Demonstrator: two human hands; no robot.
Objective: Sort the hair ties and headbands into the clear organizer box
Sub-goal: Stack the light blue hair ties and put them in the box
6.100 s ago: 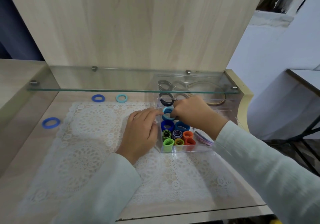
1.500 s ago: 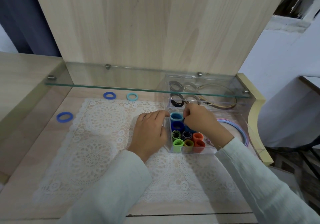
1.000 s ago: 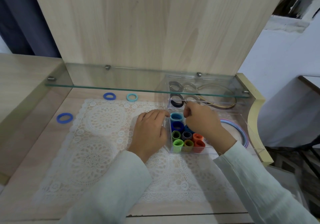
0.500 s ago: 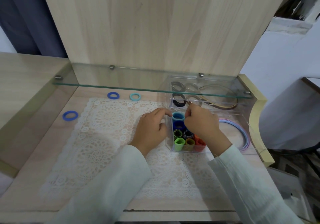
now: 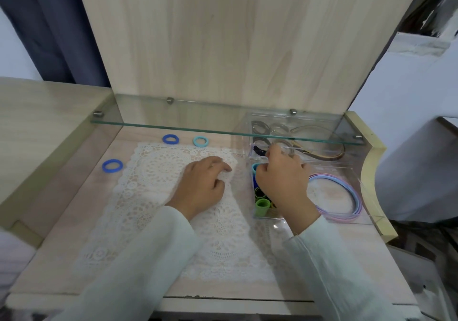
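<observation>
The clear organizer box stands at the right of the desk. Its front left compartment holds several rolled hair ties, among them a green one and a light blue one. Pastel headbands lie in the right compartment, and a brown headband lies at the back. My right hand hovers over the ties, its fingertips pinching a grey hair tie in the rear compartment. My left hand rests on the lace mat, loosely curled and holding nothing. Loose ties lie on the desk: blue, blue and teal.
A glass shelf spans the desk just above the loose ties and the back of the box. The white lace mat covers the middle of the desk. A wooden panel rises behind, and a raised ledge runs along the left.
My left hand has slid left, off the box's wall and onto the lace mat. My right hand stays over the box with its fingertips at the rear compartment.
</observation>
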